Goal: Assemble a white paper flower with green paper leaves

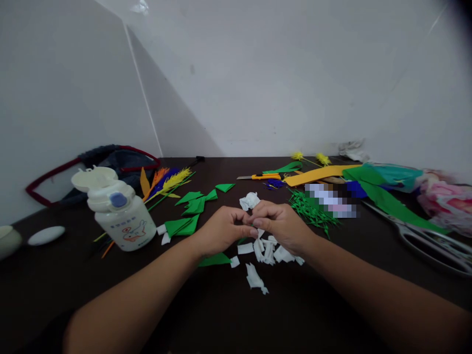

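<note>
My left hand (pixel 221 228) and my right hand (pixel 282 223) meet over the middle of the dark table (pixel 221 314), fingers curled and pinched together at the fingertips. What they pinch is hidden between the fingers and too small to name. Just beneath them lie several white paper scraps (pixel 267 250), and one crumpled white piece (pixel 250 200) sits just behind the hands. A green paper piece (pixel 214 259) lies under my left wrist.
A white glue bottle (pixel 120 211) with an open cap stands at left. Green paper triangles (pixel 193 204), paper feathers (pixel 165 182), a yellow cutter (pixel 263 176), thin green strips (pixel 313 209), coloured paper sheets (pixel 379 189) and large scissors (pixel 427 238) surround the hands. A bag (pixel 110 164) leans against the wall.
</note>
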The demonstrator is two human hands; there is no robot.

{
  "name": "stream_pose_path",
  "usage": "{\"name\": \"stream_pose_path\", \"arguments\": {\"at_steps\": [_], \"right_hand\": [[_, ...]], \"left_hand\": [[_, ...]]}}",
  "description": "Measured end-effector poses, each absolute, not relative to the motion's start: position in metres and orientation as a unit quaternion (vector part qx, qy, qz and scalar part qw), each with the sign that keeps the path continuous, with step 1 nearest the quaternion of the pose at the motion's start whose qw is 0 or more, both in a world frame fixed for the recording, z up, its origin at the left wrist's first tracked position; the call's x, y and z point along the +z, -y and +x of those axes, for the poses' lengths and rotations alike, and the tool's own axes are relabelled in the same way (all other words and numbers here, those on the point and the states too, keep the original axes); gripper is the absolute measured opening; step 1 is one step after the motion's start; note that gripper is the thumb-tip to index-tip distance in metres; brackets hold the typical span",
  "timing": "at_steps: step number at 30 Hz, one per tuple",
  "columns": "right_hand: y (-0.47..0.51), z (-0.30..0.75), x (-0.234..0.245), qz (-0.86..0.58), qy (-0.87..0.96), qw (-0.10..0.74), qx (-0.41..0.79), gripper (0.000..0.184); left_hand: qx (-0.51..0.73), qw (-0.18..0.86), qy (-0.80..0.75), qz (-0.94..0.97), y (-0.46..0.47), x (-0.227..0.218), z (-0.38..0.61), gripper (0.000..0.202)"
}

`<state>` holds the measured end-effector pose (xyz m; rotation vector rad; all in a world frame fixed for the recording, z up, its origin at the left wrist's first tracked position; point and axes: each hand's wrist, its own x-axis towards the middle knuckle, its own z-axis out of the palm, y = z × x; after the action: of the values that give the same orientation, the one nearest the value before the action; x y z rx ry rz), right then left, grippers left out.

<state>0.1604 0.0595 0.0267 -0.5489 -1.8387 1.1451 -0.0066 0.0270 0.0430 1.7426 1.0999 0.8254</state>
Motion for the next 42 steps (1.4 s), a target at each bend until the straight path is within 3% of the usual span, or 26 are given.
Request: {"name": "stream_pose_path", "arguments": {"at_steps": [9, 16, 21, 23, 31, 37, 42], "right_hand": [[-0.0519, 0.1553, 0.0314, -0.282, 0.711, 0.453, 0.458, 0.021], [-0.0516, 0.1538, 0.0314, -0.337, 0.730, 0.481, 0.351, 0.029], [-0.0526, 0.1546, 0.0311, -0.258, 0.695, 0.442, 0.504, 0.009], [-0.0531, 0.1555, 0.0304, -0.231, 0.683, 0.437, 0.538, 0.011], [-0.0540, 0.1553, 0.0284, -0.267, 0.660, 0.436, 0.550, 0.017], [-0.0574, 0.1567, 0.0258, -0.211, 0.647, 0.445, 0.582, 0.009], [-0.0566, 0.1584, 0.0277, -0.251, 0.691, 0.433, 0.521, 0.017]], "left_hand": [[0.332, 0.462, -0.437, 0.697, -0.0265, 0.0414, -0.0057, 0.023], [0.332, 0.454, -0.427, 0.708, -0.0251, 0.0418, -0.0037, 0.024], [0.337, 0.445, -0.427, 0.712, -0.0261, 0.0420, -0.0048, 0.024], [0.336, 0.443, -0.425, 0.714, -0.0262, 0.0428, -0.0054, 0.025], [0.324, 0.442, -0.429, 0.718, -0.0256, 0.0443, -0.0056, 0.024], [0.331, 0.451, -0.403, 0.724, -0.0253, 0.0459, -0.0063, 0.025], [0.330, 0.452, -0.402, 0.724, -0.0248, 0.0468, -0.0059, 0.024]]}}
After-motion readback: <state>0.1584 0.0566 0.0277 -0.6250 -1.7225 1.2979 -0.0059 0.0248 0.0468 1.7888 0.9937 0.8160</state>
